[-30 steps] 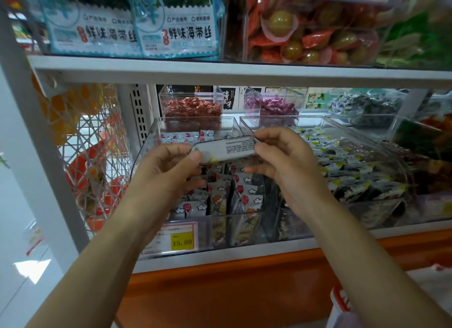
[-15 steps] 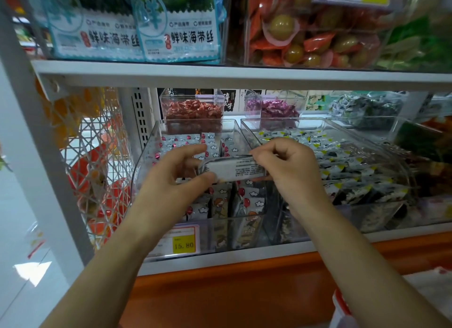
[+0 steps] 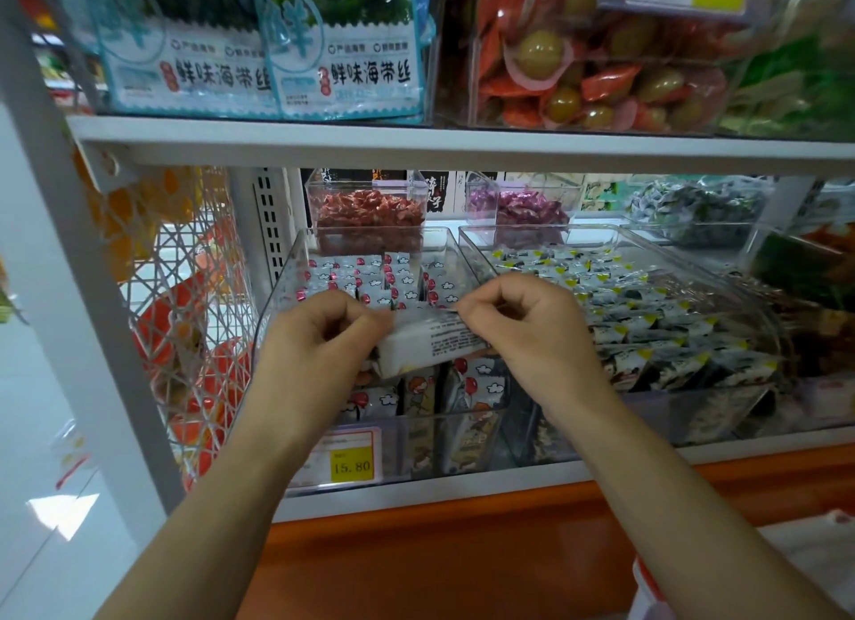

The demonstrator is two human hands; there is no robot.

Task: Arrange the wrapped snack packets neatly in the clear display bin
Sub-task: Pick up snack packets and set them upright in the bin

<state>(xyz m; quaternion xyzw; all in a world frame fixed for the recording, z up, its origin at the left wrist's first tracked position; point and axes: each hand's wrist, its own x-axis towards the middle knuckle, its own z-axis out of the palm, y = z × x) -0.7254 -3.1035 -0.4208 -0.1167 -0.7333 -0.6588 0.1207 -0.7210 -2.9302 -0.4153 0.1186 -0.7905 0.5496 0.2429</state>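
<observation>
Orange glossy fascia strip (image 3: 462, 550) nearest, running under the white shelf lip. Two bare forearms reach up over it.

One yellow price tag (image 3: 351, 464), flat, behind the front wall of the clear display bin (image 3: 283, 298); rigid transparent plastic, walls sloping outward.

Left hand (image 3: 319, 344): fingers curled, pinching the left end of one snack packet (image 3: 430, 344).
Right hand (image 3: 532, 337): fingers curled, pinching its right end.

The packet is a white, crinkled, oblong film wrapper with small black print facing up. It is held level just above the front half of the bin, over upright packets.

Bin packets (image 3: 365, 277): glossy, with red balloon and cloud print, standing in rows; too overlapped to count.

Neighbour bin (image 3: 749, 305) to the right: same clear plastic, dark-and-white packets with yellow corners.

Behind are two small clear boxes, one with red sweets (image 3: 368, 212), one with purple sweets (image 3: 523, 208).

On the upper shelf (image 3: 416, 145) stand two pale blue bags (image 3: 351, 64).
</observation>
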